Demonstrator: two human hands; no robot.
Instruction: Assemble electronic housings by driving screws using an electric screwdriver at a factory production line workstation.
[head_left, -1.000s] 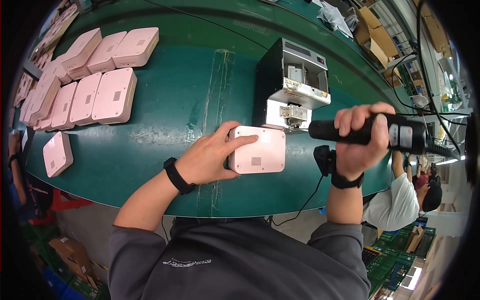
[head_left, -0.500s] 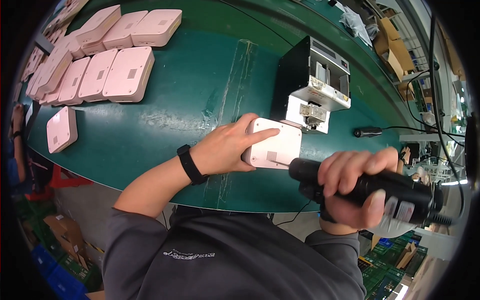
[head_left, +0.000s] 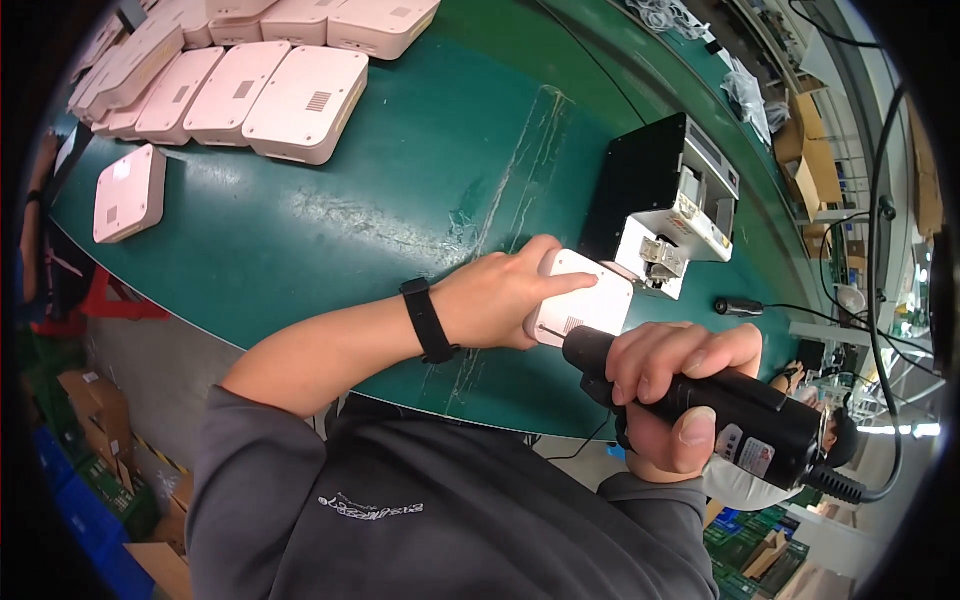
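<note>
Broad green table (head_left: 330, 240), curving across most of the view. At its far left corner, a cluster of pale pink flat casings (head_left: 250, 80) lying side by side, touching; one single casing (head_left: 128, 192) apart from them, nearer the left edge. Right of centre, a black box-shaped machine (head_left: 655, 205) with a white front, upright on the table. Just in front of it, a pale pink casing (head_left: 585, 305), close to the table's near edge. Left hand (head_left: 500, 300) lying over that casing, fingers spread and pressed flat on its top and left side, index finger stretched along the upper face; black band on the wrist. Right hand (head_left: 670, 395) wrapped tightly round a black electric screwdriver (head_left: 720, 405), all fingers closed on the barrel, thumb along its underside. Screwdriver tilted, thin bit meeting the near left corner of the held casing. Beyond, a small black cylinder (head_left: 738, 306) lying on the table to the right of the machine.
</note>
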